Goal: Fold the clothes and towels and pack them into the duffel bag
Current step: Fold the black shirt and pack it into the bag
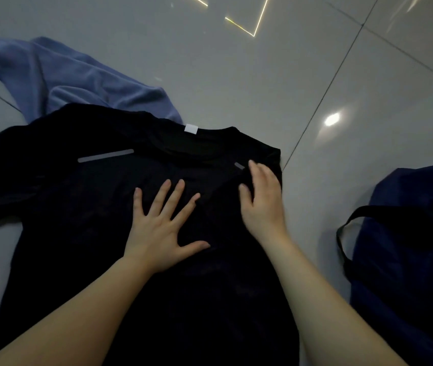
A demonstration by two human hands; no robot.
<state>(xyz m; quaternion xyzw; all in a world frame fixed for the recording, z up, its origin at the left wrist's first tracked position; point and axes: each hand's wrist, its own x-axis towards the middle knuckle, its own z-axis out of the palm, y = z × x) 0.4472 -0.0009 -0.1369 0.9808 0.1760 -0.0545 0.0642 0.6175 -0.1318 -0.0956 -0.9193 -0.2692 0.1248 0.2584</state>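
The black T-shirt (pixel 83 196) lies spread on the tiled floor (pixel 236 75), its collar pointing away from the person and a small white label (pixel 191 128) showing at the neck. On its chest there is a grey reflective stripe (pixel 105 155). The right side of the shirt seems already turned inward, because its right edge runs straight and no sleeve shows there, while the left sleeve is spread out flat. I judge that the folding of this shirt has only begun.

The left hand (pixel 157 228) rests flat on the middle of the shirt, its fingers (pixel 174 196) straight and spread wide, pressing the cloth down. The right hand (pixel 261 199) lies on the folded right part near the shoulder; its fingers are close together and rather straight, touching the cloth and not pinching it, as far as I can see. It looks as if both hands smooth the fold.

Behind the shirt, touching its upper edge, lies a blue garment or towel (pixel 78 77), crumpled and not folded. To the right of the person, apart from the shirt, stands the dark blue duffel bag (pixel 408 233) with a black strap handle (pixel 347 228). Whether anything is inside it I cannot tell, since its opening is not in view.

So most of the task remains: to finish folding the shirt, fold the blue piece, and pack both into the bag.
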